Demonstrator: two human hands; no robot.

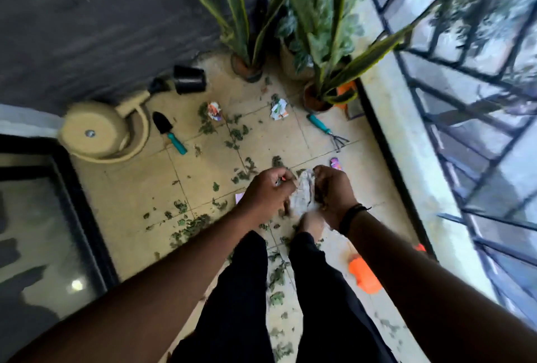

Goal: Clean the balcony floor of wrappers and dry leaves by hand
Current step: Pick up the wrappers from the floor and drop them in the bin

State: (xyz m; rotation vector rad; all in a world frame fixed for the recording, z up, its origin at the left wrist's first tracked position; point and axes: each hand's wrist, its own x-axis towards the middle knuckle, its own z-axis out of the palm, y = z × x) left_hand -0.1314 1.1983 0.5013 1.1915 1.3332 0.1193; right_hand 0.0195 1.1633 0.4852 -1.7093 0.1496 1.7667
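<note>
My left hand and my right hand are held together above the tiled floor, both gripping a crumpled silvery wrapper between them. Dry green leaves lie scattered over the tiles, thickest around my feet. Two crumpled wrappers lie farther off: an orange-white wrapper and a white-green wrapper. A purple wrapper shows just beyond my right hand, and a pale wrapper corner peeks out under my left wrist.
Potted plants stand at the far end by the railing. A beige watering can, a black pot, a trowel and a hand rake lie on the floor. An orange object sits by my right leg. A glass door is on the left.
</note>
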